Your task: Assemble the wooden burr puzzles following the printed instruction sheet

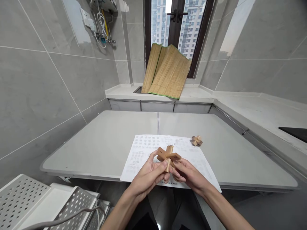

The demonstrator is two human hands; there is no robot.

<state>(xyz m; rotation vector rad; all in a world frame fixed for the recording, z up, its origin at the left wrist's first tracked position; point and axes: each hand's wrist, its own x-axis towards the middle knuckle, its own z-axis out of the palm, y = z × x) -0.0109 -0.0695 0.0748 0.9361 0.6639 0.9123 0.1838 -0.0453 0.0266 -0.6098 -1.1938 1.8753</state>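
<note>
Between my two hands is a wooden interlocking puzzle (pixel 169 156), its flat brown pieces crossing a lighter upright bar. My left hand (pixel 153 171) grips it from the left, thumb pressed near the lower end of the bar. From the right, my right hand (pixel 185 172) has its fingers closed on the puzzle's side and underside. Some fingertips are hidden behind the pieces. Below the hands lies a large printed instruction sheet (pixel 141 156) with rows of small diagrams. A second, smaller wooden puzzle (pixel 197 141), fully crossed together, rests at the sheet's upper right edge.
The sheet overhangs the front edge of a white folding table (pixel 96 150) with a central seam. A white perforated rack (pixel 26 198) with a cable stands at lower left. Behind, a bamboo mat (pixel 168 70) leans against the window above a white counter (pixel 199 92).
</note>
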